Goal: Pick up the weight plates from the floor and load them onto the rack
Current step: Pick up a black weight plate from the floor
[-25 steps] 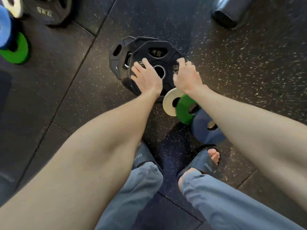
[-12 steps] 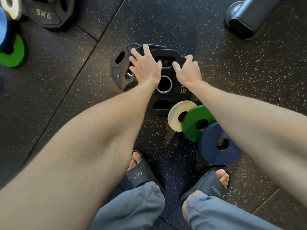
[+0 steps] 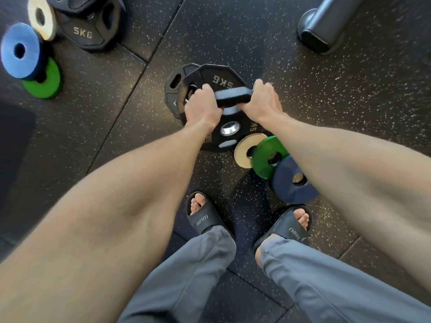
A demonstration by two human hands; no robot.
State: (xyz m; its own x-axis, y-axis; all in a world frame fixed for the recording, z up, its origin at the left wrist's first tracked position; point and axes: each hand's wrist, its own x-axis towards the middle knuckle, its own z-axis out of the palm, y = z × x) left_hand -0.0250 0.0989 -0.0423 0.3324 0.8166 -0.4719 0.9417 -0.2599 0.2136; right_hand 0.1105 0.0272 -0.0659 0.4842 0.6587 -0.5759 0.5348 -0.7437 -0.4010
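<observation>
A black 5 kg weight plate (image 3: 229,129) is tilted up off the floor in front of me, its far rim raised. My left hand (image 3: 201,108) and my right hand (image 3: 262,101) both grip that raised rim, one at each end of the handle slot. Two more black 5 kg plates (image 3: 217,78) lie overlapped on the floor just behind it. A white plate (image 3: 247,148), a green plate (image 3: 268,157) and a dark blue plate (image 3: 293,183) lie overlapping on the floor to its right, near my right foot.
At top left are loaded plates: a black 5 kg plate (image 3: 86,31), a white one (image 3: 42,18), a blue one (image 3: 21,51) and a green one (image 3: 44,80). A grey metal post base (image 3: 324,29) stands top right. My sandalled feet (image 3: 205,215) stand below.
Both hands have closed on the far rim of the front black plate and tipped it up off the floor toward me. The view has pulled back and upward.
</observation>
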